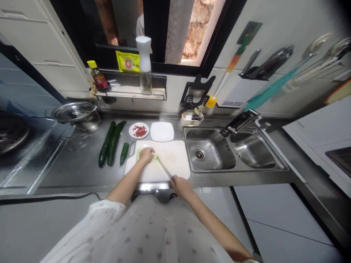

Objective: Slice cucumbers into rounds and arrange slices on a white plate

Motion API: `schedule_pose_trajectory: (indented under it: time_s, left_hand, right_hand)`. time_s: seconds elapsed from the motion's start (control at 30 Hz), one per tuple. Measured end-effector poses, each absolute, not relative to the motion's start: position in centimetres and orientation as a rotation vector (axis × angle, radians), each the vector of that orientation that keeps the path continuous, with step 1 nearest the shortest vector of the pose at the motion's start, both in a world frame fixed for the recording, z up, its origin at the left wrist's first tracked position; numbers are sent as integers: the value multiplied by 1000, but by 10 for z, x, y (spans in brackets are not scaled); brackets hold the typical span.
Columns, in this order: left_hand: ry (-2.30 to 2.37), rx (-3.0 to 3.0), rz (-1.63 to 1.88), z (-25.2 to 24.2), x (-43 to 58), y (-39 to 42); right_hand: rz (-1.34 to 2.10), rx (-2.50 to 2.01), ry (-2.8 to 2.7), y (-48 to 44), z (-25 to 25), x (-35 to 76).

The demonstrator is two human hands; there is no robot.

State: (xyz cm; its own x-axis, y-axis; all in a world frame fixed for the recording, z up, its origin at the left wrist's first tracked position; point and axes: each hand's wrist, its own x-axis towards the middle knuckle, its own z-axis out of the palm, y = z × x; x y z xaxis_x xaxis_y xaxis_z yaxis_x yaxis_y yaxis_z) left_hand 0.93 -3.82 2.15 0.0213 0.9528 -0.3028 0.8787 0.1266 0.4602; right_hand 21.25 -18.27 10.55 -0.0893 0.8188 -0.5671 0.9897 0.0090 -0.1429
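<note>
My right hand (182, 187) is closed round the handle of a knife (165, 168), whose blade points up and left across the white cutting board (178, 155). At the blade's tip lies a pale green cucumber slice (155, 157). Just left of it, my left hand (147, 155) is low over the board with its fingers curled together; whatever they hold, if anything, is hidden. More cucumber slices (138, 154) lie along the left side of that hand. Beside the board's handle is a cut piece of cucumber (124, 153), and two whole cucumbers (112, 144) lie farther left.
Behind the board stand a small plate of chopped red bits (139, 130) and a white square plate (162, 131). A double sink (211, 166) with a black faucet (238, 123) is to the right. A lidded steel pot (79, 115) sits back left, below a shelf (131, 91) with bottles.
</note>
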Motion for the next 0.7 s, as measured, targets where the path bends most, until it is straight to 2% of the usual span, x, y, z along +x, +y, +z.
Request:
schedule_pose_trajectory:
  time_s: [0.7]
  left_hand:
    - [1872,1740,143,28,11,-39]
  right_hand:
    - [-721,1823,2016,-171,97,208]
